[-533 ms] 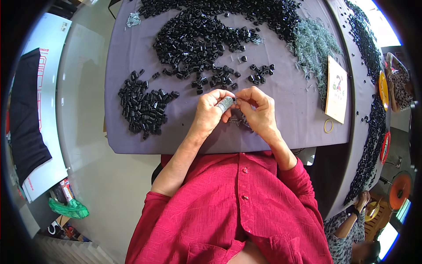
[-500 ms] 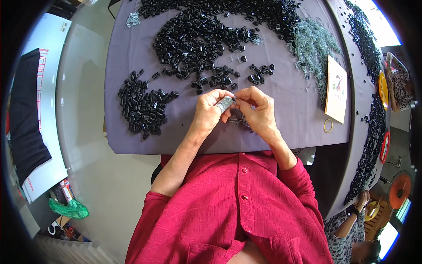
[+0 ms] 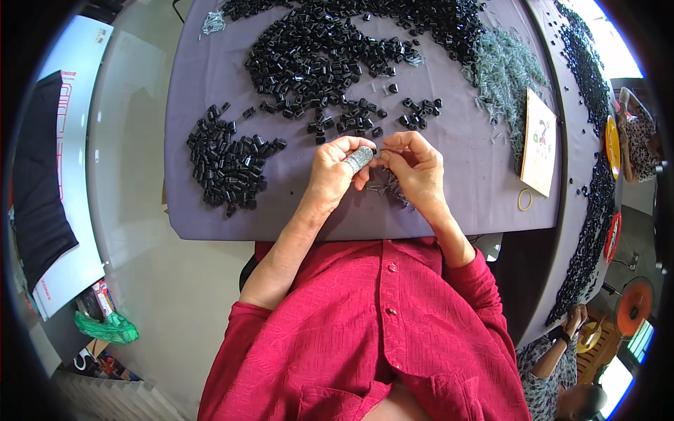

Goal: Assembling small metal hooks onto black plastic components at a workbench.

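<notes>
In the head view, we see both hands meeting at the middle of the frame, above the near part of the table (image 3: 302,219). The left hand (image 3: 334,170) has its fingers closed around a small black piece (image 3: 373,150), with a grey speckled cover (image 3: 359,160) on one of those fingers, seemingly the thumb. Compared with half a second ago, the right hand (image 3: 421,177) has its index fingertip slightly farther from the left fingertips, while the left hold looks the same; the whole picture has also shifted a little. We take this to mean that the left hand alone steadies the black piece, with the right fingers working close to its end. Those right fingers are bent, index and thumb only slightly parted, and we cannot tell whether they pinch something small. Just below the hands lie small clear pieces (image 3: 392,186), partly hidden by the right hand. Around them, we notice a black pile (image 3: 228,165) at centre left, a larger black heap (image 3: 302,63) at upper centre and a clear heap (image 3: 502,70) at upper right; a pale booklet (image 3: 538,144) and a yellow band (image 3: 525,200) lie below that.
</notes>
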A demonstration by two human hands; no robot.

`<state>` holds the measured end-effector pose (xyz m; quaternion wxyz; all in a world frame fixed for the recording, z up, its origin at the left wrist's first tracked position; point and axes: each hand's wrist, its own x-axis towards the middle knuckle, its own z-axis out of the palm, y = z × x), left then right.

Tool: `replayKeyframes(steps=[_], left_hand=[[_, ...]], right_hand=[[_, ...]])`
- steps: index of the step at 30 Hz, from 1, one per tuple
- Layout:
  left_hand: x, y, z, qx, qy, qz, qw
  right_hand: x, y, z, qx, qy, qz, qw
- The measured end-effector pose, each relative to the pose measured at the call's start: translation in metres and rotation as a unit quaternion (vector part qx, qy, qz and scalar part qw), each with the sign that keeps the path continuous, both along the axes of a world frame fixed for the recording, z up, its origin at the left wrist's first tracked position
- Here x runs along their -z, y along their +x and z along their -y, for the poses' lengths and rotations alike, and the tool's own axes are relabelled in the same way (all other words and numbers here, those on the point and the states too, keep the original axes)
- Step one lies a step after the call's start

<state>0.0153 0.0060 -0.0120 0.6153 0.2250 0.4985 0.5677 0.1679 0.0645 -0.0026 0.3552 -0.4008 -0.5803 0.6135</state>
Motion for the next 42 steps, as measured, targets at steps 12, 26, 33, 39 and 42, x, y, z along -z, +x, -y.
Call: replayKeyframes(steps=[12, 26, 33, 39, 42], left_hand=[[-0.001, 0.001, 0.0, 0.011, -0.002, -0.042, 0.999], [0.007, 0.003, 0.005, -0.055, 0.01, 0.005, 0.998], [0.004, 0.002, 0.004, -0.083, 0.005, 0.036, 0.996], [0.005, 0.003, 0.005, -0.084, 0.008, 0.039, 0.996], [0.003, 0.003, 0.004, -0.085, 0.002, 0.044, 0.995]], right_hand=[[-0.008, 0.0, -0.003, -0.028, 0.154, 0.091, 0.983], [-0.026, 0.005, -0.021, -0.11, 0.219, 0.213, 0.946], [-0.009, -0.009, -0.038, -0.098, 0.38, 0.241, 0.887], [-0.002, -0.013, -0.041, -0.129, 0.442, 0.284, 0.841], [-0.009, -0.009, -0.033, -0.092, 0.383, 0.243, 0.886]])
